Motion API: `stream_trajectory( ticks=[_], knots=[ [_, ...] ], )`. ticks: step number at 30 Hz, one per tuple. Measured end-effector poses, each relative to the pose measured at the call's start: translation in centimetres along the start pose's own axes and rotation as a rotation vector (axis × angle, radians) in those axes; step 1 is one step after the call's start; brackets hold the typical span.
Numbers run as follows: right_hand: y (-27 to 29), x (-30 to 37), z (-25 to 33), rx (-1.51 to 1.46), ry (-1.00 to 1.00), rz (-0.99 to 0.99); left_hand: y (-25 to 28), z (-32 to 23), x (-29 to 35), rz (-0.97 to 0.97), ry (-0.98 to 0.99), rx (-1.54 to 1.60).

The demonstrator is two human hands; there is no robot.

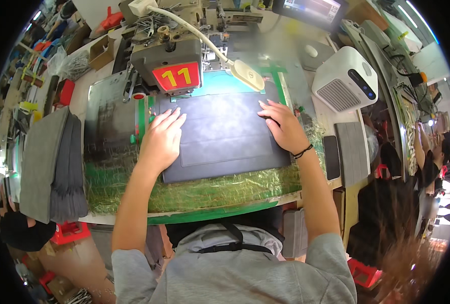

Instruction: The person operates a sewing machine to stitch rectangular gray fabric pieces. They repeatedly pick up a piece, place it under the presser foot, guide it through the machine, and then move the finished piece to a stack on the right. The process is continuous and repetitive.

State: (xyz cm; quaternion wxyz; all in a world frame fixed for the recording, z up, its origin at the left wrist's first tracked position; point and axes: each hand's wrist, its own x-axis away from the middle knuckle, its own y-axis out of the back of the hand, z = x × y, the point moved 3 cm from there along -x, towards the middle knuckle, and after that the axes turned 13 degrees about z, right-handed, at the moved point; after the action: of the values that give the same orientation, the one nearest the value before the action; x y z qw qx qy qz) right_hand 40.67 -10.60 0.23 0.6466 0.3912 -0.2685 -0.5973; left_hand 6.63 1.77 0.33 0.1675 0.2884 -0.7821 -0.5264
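In the head view, the dark panel (227, 144) lies flat on the green surface (220, 200), and the left hand (163, 139) and right hand (284, 125) rest at its two sides, fingers extended, pinching nothing that I can see. I judge it light, flexible and not fragile, perhaps slightly slippery, so both side edges are the better hold. I count one such panel, one white lamp (248, 76), one white boxy device (344, 81), and one grey pile (45, 162) at left, its layers uncountable.

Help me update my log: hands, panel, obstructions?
Left hand, right hand on opposite sides of dark panel. Panel flat. Lamp head near far edge; middle unobstructed.
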Motion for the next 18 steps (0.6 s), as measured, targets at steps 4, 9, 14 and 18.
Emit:
stream_trajectory(
  ticks=[4,9,14,18],
  knots=[
    [-0.2,0.3,0.0,-0.003,-0.104,-0.051,-0.6,-1.1,-0.4,-0.078,-0.038,-0.029],
    [0.1,3.1,2.4,0.046,-0.069,-0.192,0.0,-3.7,2.8,-0.107,0.17,0.008],
    [1.3,11.3,5.5,-0.181,-0.248,-0.391,2.0,-4.6,7.6,-0.083,0.186,0.315],
    [0.2,20.2,3.9,-0.578,-0.45,-0.669,3.1,-7.0,9.4,-0.013,0.007,0.446]
  ],
)
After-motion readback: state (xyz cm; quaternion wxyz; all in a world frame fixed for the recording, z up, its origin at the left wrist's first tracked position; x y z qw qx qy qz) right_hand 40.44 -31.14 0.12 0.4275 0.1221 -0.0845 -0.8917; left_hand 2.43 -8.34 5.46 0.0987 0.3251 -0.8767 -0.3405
